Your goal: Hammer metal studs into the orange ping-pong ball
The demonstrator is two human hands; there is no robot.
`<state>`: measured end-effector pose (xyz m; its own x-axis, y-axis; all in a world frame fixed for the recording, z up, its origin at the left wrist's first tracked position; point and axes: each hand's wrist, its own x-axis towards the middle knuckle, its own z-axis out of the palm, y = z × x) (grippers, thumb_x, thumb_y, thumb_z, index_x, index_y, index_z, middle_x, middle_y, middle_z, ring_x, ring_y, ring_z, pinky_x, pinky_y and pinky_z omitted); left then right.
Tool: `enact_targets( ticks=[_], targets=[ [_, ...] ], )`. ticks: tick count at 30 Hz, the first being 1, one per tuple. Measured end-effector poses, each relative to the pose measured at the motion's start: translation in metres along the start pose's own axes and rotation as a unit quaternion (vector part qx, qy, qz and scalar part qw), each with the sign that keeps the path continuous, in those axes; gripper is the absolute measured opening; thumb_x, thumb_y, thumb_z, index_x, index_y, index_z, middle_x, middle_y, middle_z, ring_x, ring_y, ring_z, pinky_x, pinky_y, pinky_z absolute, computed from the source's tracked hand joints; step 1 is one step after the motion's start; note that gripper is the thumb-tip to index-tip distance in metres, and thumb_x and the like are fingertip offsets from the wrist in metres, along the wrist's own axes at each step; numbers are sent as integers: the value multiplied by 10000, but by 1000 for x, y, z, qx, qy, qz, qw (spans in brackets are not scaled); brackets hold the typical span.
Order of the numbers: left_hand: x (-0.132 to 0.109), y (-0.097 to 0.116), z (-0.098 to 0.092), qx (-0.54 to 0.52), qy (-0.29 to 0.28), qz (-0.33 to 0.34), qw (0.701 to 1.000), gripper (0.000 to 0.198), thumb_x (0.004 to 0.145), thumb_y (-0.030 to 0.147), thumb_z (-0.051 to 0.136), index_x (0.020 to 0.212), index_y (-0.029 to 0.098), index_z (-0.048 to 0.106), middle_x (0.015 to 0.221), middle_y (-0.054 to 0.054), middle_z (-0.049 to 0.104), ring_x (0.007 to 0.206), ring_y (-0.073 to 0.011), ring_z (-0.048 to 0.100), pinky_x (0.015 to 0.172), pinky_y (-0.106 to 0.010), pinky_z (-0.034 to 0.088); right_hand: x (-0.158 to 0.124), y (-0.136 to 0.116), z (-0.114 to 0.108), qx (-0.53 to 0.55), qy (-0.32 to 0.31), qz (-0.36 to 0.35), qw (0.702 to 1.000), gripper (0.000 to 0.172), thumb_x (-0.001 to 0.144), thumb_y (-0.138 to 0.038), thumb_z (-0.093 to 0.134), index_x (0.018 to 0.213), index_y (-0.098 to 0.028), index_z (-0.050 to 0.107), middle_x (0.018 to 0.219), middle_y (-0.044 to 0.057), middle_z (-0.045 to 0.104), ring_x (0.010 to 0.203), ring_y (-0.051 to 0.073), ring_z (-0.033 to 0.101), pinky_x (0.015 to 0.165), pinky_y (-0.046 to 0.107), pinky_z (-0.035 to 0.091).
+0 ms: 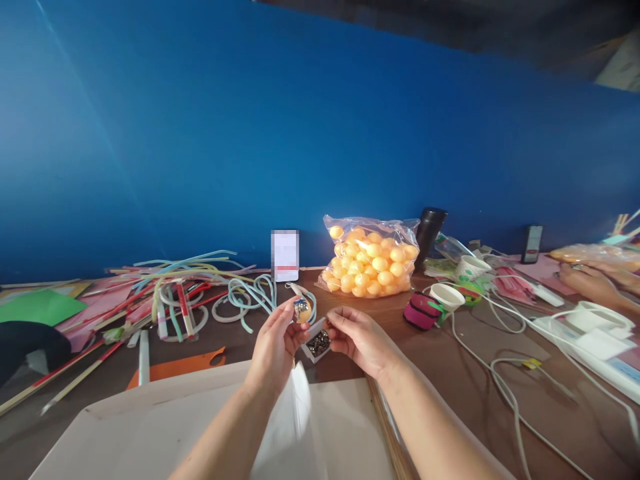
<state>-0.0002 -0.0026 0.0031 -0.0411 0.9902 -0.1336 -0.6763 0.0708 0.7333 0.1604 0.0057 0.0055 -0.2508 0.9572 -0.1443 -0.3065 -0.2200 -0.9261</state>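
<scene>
Between the thumb and fingers of my left hand point(274, 339) is an orange ping-pong ball point(302, 311), its near side covered with shiny metal pieces. Just below and right of the ball, a small white open box point(311, 353) holds many small dark metal pieces point(319, 342), too small to name surely. My right hand point(361, 339) is at the box's right edge, thumb and fingertips pinched together. Whatever lies in that pinch is too small to make out. Behind my hands stands a clear plastic bag point(370, 259) full of orange ping-pong balls.
A phone point(285, 257) leans on the blue wall. Bendy tubes point(250, 293) and coloured sticks point(145, 290) lie left, beside an orange sheet point(185, 367). A white board point(150, 420) is nearest me. Right are a magenta pouch point(421, 311), paper cups point(447, 297), cables point(505, 387) and another person's hand point(583, 277).
</scene>
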Motion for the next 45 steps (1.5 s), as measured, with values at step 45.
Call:
enact_targets(
  ticks=[45],
  targets=[
    [-6, 3, -1, 1, -143, -69, 987, 343, 856, 243, 601, 1190, 167, 603, 968, -84, 663, 839, -142, 634, 721, -244, 528, -11, -5, 17, 73, -50, -85, 992, 130, 779, -267, 763, 791, -165, 682, 669, -25, 649, 452, 32, 485, 412, 119, 410]
  ],
)
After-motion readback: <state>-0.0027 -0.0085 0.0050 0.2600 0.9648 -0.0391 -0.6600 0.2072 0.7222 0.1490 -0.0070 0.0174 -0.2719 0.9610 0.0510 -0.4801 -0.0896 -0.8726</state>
